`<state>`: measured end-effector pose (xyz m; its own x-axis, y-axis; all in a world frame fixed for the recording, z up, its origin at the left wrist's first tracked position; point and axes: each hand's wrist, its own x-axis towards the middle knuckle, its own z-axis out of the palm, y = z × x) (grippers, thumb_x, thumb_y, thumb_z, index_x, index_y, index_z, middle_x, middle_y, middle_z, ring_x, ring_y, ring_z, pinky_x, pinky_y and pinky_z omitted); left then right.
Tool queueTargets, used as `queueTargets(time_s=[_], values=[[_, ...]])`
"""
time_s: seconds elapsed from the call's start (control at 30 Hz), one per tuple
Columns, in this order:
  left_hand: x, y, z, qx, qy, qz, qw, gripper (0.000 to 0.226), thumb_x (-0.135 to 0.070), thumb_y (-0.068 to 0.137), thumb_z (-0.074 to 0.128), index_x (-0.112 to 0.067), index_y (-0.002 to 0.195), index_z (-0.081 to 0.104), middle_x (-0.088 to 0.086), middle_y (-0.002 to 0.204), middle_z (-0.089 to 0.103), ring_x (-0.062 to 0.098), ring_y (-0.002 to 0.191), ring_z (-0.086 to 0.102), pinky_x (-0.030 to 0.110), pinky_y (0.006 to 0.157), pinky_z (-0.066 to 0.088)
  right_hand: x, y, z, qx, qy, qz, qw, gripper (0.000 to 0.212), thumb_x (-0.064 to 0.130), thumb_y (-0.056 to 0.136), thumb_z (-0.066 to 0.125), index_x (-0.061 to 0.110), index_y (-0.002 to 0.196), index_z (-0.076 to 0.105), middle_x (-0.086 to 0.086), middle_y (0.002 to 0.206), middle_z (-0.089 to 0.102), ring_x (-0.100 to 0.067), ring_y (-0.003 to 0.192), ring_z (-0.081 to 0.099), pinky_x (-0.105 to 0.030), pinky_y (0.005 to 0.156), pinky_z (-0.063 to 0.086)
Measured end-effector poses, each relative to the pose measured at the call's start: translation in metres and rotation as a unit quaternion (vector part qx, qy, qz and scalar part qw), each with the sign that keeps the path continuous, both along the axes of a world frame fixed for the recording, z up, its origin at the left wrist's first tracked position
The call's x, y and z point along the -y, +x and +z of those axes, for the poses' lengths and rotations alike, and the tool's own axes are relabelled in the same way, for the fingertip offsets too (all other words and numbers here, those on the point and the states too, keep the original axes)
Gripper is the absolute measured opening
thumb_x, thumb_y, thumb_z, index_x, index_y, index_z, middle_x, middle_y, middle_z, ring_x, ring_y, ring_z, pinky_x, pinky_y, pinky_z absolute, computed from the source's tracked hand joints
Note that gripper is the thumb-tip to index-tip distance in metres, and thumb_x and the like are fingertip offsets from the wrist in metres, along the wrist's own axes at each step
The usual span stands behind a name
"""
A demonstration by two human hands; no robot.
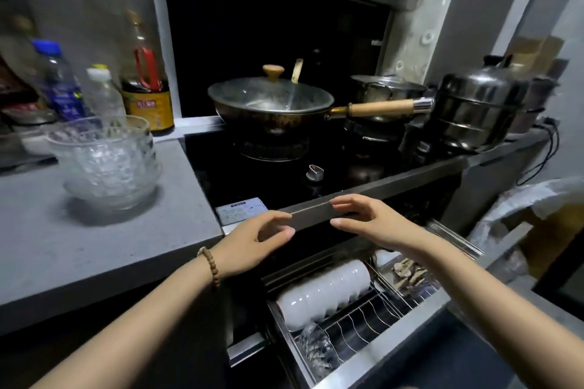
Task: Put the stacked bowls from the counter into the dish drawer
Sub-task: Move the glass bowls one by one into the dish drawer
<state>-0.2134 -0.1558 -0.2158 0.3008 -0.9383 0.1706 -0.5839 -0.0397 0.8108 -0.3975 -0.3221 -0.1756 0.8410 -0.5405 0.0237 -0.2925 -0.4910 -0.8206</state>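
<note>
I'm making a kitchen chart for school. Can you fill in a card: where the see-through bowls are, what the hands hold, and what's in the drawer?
Glass bowls: stacked on the grey counter, left of the stove
Left hand: holds nothing, fingers loosely curled
Right hand: holds nothing, fingers relaxed
Dish drawer: pulled open below the hands
In the drawer: white bowls in a row, one glass bowl, in the wire rack
Job: not yet done
</note>
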Motion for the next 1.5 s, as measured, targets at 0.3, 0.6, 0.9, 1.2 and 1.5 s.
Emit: queueTargets(time_s=[0.3,0.6,0.9,1.2,1.5], values=[[-0.082,0.050,0.115,0.053,-0.099,0.076,0.991,0.043,-0.041,0.084,0.055,-0.027,0.125,0.052,-0.008,0.119,0.061,0.002,0.110,0.057,0.026,0.097,0.046,-0.062,0.075,0.078,0.122,-0.054,0.084,0.988,0.043,0.030,0.080,0.073,0.040,0.118,0.054,0.006,0.135,0.055,-0.009,0.121,0.055,-0.037,0.107,0.043],[-0.148,0.125,0.127,0.087,-0.153,0.234,0.956,0.040,-0.044,0.081,0.061,-0.038,0.120,0.051,-0.028,0.118,0.053,-0.008,0.110,0.048,0.016,0.092,0.037,-0.113,0.170,0.096,0.159,-0.030,0.142,0.977,0.057,0.028,0.082,0.072,0.025,0.134,0.049,0.007,0.141,0.049,-0.010,0.126,0.050,-0.023,0.099,0.044],[-0.162,0.182,0.094,0.015,-0.117,0.328,0.937,0.081,-0.067,0.061,0.060,-0.033,0.132,0.038,-0.012,0.137,0.041,0.003,0.120,0.037,0.026,0.098,0.033,-0.141,0.247,0.083,0.150,-0.031,0.173,0.973,0.055,0.032,0.078,0.075,0.025,0.128,0.054,0.007,0.139,0.050,-0.013,0.132,0.041,-0.026,0.105,0.032],[-0.155,0.201,0.076,-0.037,-0.092,0.313,0.945,0.093,-0.065,0.061,0.063,-0.031,0.140,0.027,-0.002,0.148,0.035,0.014,0.132,0.034,0.036,0.104,0.033,-0.139,0.279,0.072,0.126,-0.100,0.184,0.970,0.030,0.037,0.073,0.077,0.022,0.098,0.070,0.006,0.141,0.047,-0.005,0.135,0.036,-0.026,0.109,0.026],[-0.149,0.198,0.074,-0.050,-0.102,0.311,0.943,0.089,-0.066,0.062,0.058,-0.029,0.139,0.030,-0.002,0.148,0.035,0.005,0.125,0.030,0.031,0.102,0.028,-0.144,0.282,0.069,0.146,-0.133,0.166,0.966,0.028,0.039,0.075,0.074,0.012,0.082,0.069,0.004,0.097,0.069,-0.009,0.098,0.061,-0.027,0.093,0.046]])
